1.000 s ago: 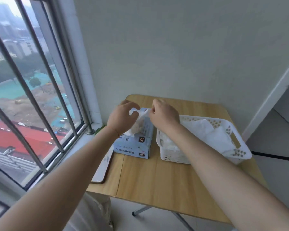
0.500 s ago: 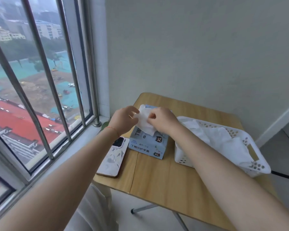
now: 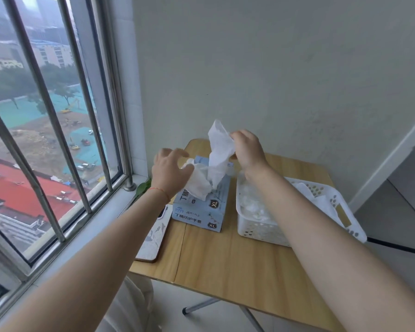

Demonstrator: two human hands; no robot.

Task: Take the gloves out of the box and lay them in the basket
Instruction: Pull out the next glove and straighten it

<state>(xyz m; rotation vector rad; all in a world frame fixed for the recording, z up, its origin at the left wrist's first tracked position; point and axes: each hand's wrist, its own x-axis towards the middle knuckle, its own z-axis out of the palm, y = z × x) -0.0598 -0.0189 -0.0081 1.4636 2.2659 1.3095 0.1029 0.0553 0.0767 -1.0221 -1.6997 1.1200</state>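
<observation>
There is one view only, from a wide-angle camera worn on the person's head. It looks forward and down over both outstretched forearms onto a small wooden table [image 3: 225, 255] that stands against a pale wall [image 3: 273, 68]. The table fills the lower middle of the frame at arm's reach. A barred window [image 3: 46, 140] runs down the left edge, its bars bowed by the lens. The floor shows at right.

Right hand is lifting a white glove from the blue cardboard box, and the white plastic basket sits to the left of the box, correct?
Not quite: in the head view the white plastic basket sits right of the blue cardboard box. The right hand does lift a white glove.
</observation>
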